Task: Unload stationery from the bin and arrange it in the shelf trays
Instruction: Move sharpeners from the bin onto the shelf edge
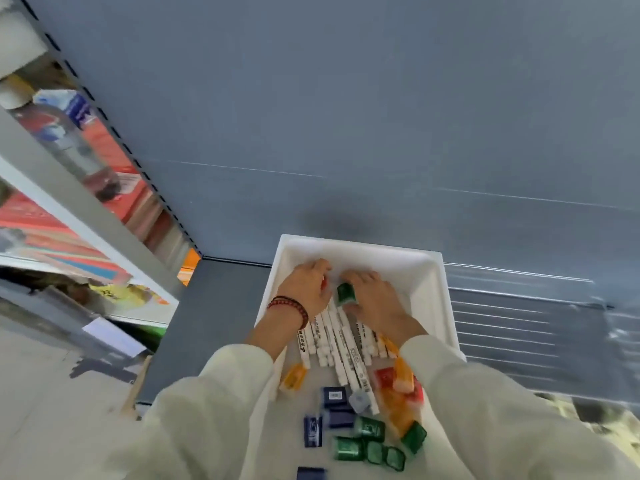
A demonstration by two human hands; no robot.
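- Currently both hands are down at the far end of a white tray (446, 306), which sits on a blue-grey shelf (225, 323).
- The right hand (375, 301) pinches a green packet (345, 294) between thumb and curled fingers.
- The left hand (306, 287), with a red bead bracelet (289, 306) at the wrist, bends its fingers over something red (323, 284); I cannot tell whether it grips it.
- White pens (341, 344) lie side by side in the tray beneath the wrists.
- Loose coloured packets (369, 429) lie at the near end.
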